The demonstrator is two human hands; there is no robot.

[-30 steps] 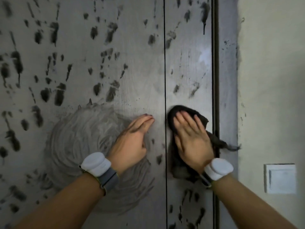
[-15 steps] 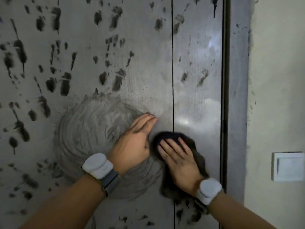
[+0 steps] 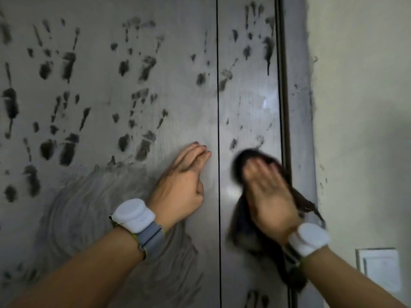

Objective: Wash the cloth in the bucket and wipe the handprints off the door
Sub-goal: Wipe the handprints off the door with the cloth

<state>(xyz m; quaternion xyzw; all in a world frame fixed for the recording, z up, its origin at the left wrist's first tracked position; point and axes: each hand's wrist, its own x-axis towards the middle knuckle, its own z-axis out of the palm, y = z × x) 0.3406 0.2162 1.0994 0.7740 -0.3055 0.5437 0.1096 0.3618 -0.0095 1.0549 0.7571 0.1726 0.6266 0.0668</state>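
Observation:
A grey metal door fills the view, covered with several black handprints across its upper and left parts. A swirled smear marks a wiped patch at lower left. My right hand, blurred by motion, presses a dark cloth flat against the narrow right door panel with straight fingers. My left hand rests flat on the door just left of the vertical seam. No bucket is in view.
The door frame runs down the right of the panel, with a pale wall beyond it. A white wall switch sits at lower right. More black marks show near the bottom of the right panel.
My right hand has swept the cloth from beside the seam up and to the right onto the narrow panel. The view has tilted upward. My left hand stays put on the door.

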